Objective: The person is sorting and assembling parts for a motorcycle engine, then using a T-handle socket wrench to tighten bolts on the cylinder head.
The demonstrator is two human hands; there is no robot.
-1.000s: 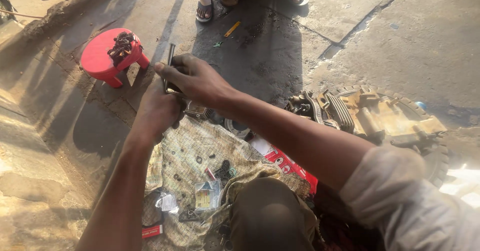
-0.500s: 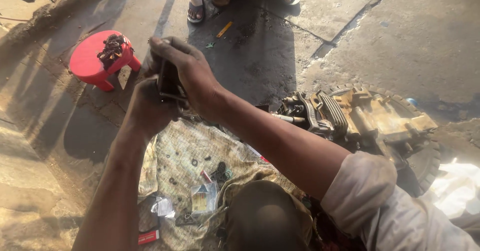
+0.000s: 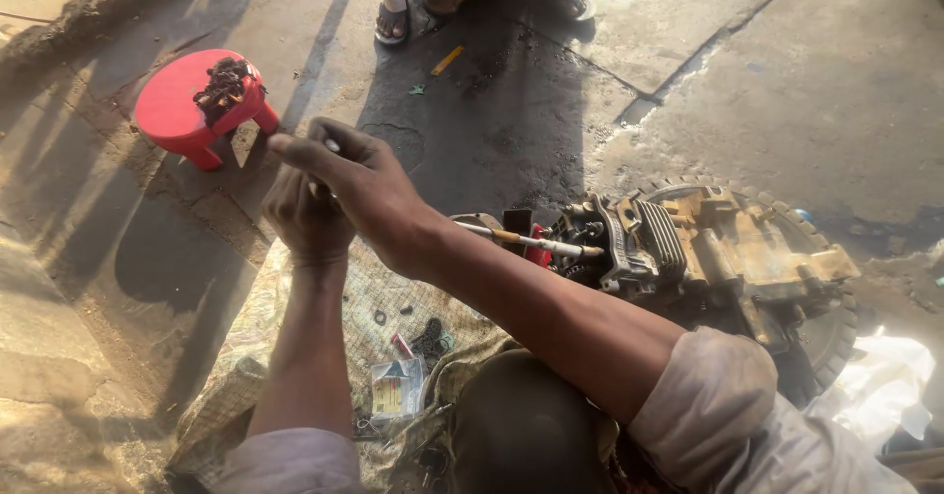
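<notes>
My two hands are raised together over the ground, left of an engine. My right hand (image 3: 366,187) lies across my left hand (image 3: 303,217) and covers its fingers. Both are closed around a small metal part (image 3: 332,145). Only a pale tip of it shows between the right fingers; the rest is hidden. Below the hands a patterned cloth (image 3: 324,342) is spread on the ground with several small parts and a small packet (image 3: 393,392) on it.
A dirty engine (image 3: 688,248) rests on a tyre (image 3: 831,342) at right, with a screwdriver (image 3: 526,241) leaning on it. A red stool (image 3: 177,116) at upper left carries dark greasy parts (image 3: 224,86). Another person's sandalled foot (image 3: 390,24) stands at the top. My dark-clothed knee (image 3: 521,430) is near the bottom.
Both hands have moved together toward me and slightly right. A dark flat part seen between them half a second ago is now almost wholly covered by the right hand.
</notes>
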